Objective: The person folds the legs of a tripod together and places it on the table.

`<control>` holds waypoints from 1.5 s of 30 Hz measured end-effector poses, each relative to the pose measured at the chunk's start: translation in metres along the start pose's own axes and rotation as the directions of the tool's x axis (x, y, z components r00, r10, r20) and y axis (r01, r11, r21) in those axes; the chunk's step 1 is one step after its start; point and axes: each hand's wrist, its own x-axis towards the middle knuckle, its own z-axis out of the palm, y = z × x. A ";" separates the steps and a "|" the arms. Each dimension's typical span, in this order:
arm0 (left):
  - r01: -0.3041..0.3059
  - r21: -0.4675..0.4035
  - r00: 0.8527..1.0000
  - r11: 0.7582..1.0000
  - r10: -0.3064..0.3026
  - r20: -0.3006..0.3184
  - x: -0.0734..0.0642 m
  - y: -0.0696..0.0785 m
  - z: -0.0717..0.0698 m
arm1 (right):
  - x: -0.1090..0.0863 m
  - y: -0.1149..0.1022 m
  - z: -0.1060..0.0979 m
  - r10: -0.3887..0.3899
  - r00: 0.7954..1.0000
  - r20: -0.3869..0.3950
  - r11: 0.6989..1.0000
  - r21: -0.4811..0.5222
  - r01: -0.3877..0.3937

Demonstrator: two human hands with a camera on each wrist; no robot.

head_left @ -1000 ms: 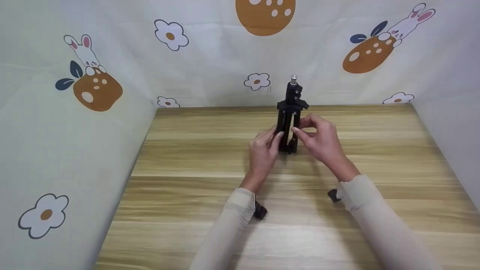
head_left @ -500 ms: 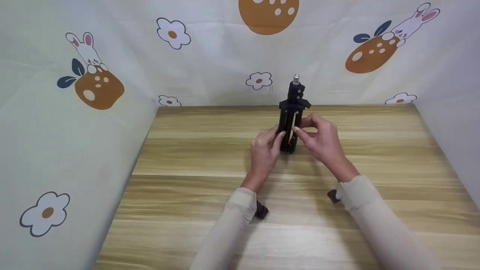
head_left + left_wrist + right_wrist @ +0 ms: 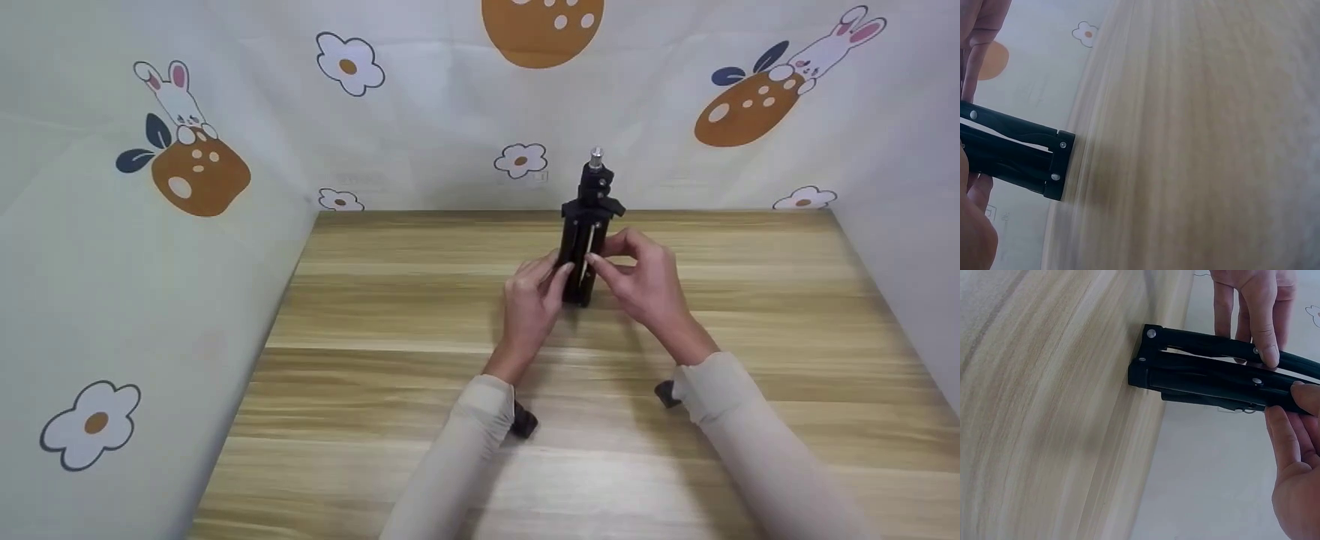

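A folded black light stand (image 3: 595,191) with a silver stud on top is held upright, leaning slightly right, toward the back of the wooden table. My left hand (image 3: 529,296) grips its left side, thumb in front and fingers behind. On the other side my right hand (image 3: 646,281) pinches a leg between thumb and fingers. In the left wrist view, the stand's lower end (image 3: 1059,166) shows two riveted corners close to the tabletop. The right wrist view shows both hands on the folded legs (image 3: 1202,374); whether the feet touch the table cannot be told.
The wooden table (image 3: 390,390) meets patterned cloth walls (image 3: 420,112) at its back and sides. Black wrist-worn pieces, one (image 3: 523,421) at the left cuff and one (image 3: 666,393) at the right, stick out from the sleeves.
The light stand has turned slightly and leans a little more to the right; the gap between its legs looks narrower. Both hands keep their hold. The head view has shifted slightly.
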 end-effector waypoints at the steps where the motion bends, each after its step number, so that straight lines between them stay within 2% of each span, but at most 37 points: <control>1: 0.004 -0.011 1.000 1.000 -0.004 0.003 0.000 0.000 0.000 | 0.000 0.000 0.000 0.002 1.000 0.000 1.000 -0.003 -0.002; 8: 0.045 -0.091 0.999 0.995 -0.042 0.033 0.002 0.000 -0.002 | -0.001 -0.001 0.001 0.003 1.000 -0.009 1.000 -0.019 -0.003; 17: 0.125 -0.150 0.987 0.981 -0.108 0.120 0.007 0.001 -0.007 | -0.004 -0.001 0.002 0.001 1.000 -0.022 1.000 -0.026 -0.002; 21: 0.170 -0.153 0.976 0.974 -0.145 0.165 0.011 0.000 -0.010 | -0.005 -0.003 0.004 -0.004 0.999 -0.032 1.000 -0.014 0.003; 25: 0.232 -0.132 0.956 0.964 -0.200 0.216 0.016 0.002 -0.013 | -0.008 -0.002 0.007 -0.007 0.999 -0.045 1.000 -0.026 0.006; 28: 0.254 -0.108 0.942 0.961 -0.221 0.252 0.019 0.003 -0.015 | -0.010 -0.003 0.010 -0.012 0.998 -0.056 0.999 -0.039 0.010; 31: 0.253 -0.097 0.938 0.963 -0.219 0.269 0.021 0.003 -0.016 | -0.012 -0.004 0.011 -0.018 0.998 -0.059 0.999 -0.036 0.016; 37: 0.256 -0.106 0.936 0.961 -0.219 0.275 0.020 0.001 -0.013 | -0.014 0.000 0.012 -0.004 1.000 -0.018 0.999 0.042 0.004; 42: 0.267 -0.140 0.933 0.953 -0.220 0.286 0.021 -0.001 -0.012 | -0.016 0.006 0.006 0.065 0.997 0.050 0.980 0.184 -0.073; 45: 0.269 -0.156 0.930 0.950 -0.214 0.298 0.022 -0.002 -0.011 | -0.016 0.007 0.003 0.089 0.996 0.020 0.969 0.230 -0.092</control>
